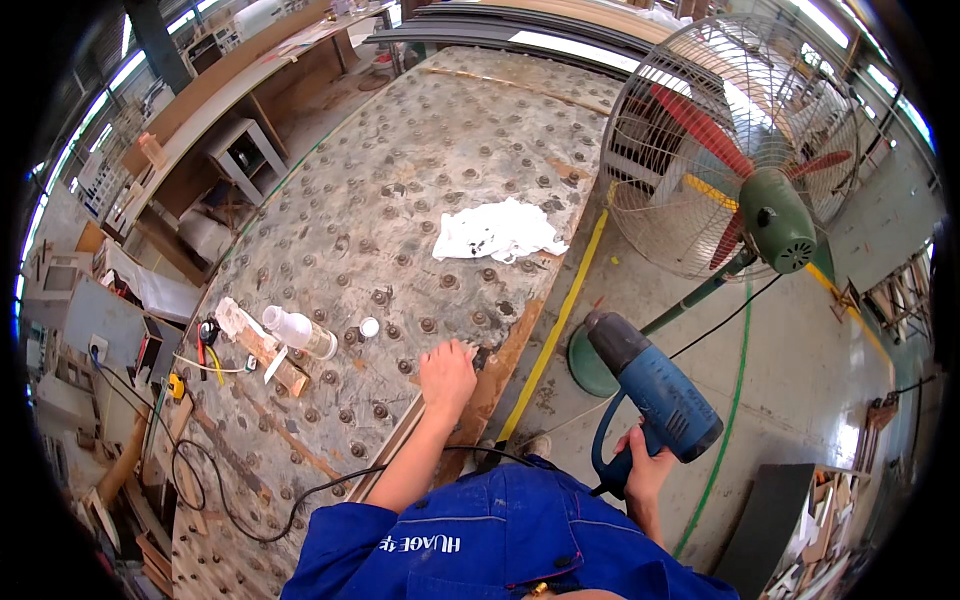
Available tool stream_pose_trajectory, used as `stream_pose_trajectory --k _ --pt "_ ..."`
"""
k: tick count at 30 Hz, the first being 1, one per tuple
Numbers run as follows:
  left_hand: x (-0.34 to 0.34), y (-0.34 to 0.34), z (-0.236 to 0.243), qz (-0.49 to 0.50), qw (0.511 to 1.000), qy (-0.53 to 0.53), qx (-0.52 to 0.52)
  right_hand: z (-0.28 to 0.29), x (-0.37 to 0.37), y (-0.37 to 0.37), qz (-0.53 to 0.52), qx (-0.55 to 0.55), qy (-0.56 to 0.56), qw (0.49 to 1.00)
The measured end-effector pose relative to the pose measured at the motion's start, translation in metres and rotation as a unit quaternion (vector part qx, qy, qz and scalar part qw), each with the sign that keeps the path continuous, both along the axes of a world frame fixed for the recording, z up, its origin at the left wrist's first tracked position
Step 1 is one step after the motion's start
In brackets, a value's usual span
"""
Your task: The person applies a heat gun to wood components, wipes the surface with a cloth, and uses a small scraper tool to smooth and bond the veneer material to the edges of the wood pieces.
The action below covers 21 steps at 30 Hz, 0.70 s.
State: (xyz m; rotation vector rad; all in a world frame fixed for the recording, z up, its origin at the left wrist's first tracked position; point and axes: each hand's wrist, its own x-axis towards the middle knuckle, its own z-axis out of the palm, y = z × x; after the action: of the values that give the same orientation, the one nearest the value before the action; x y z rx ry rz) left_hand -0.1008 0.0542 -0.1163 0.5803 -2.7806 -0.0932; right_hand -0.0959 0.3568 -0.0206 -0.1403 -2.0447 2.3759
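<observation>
My right hand [648, 465] is wrapped round the handle of a blue heat gun [665, 400]. Its dark nozzle points up and left, over the floor beside the table. At the table's right edge, my left hand [447, 377] is closed at the far end of a long narrow strip [405, 428]; my forearm covers part of that strip. The fingers partly hide what they grip. To the left, a clear bottle with a white top [305, 333] lies on its side. A round white cap [370, 327] sits right of it, and a crumpled white cloth [498, 232] lies farther off.
The worktable [330, 215] is studded with bolt heads. Wood scraps [262, 345], pliers [208, 340] and a black cable [262, 538] lie on its left. A large green fan [745, 190] stands close on the right. Dark long panels [480, 30] are stacked beyond the far end.
</observation>
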Motion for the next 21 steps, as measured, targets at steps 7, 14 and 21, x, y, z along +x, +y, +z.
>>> stream_pose_trajectory --k 7,14,21 --pt "0.0012 -0.0025 -0.0017 0.002 1.000 0.006 0.013 0.0004 0.0017 0.0015 0.012 0.013 -0.006 1.000" --pt "0.0001 -0.0009 -0.0005 0.005 1.000 0.006 0.011 0.0003 0.0050 0.0029 0.005 0.006 -0.005 1.000" --pt "0.0006 0.0002 -0.0004 0.002 1.000 0.011 -0.003 0.0015 0.0096 0.0047 -0.002 0.003 -0.003 1.000"
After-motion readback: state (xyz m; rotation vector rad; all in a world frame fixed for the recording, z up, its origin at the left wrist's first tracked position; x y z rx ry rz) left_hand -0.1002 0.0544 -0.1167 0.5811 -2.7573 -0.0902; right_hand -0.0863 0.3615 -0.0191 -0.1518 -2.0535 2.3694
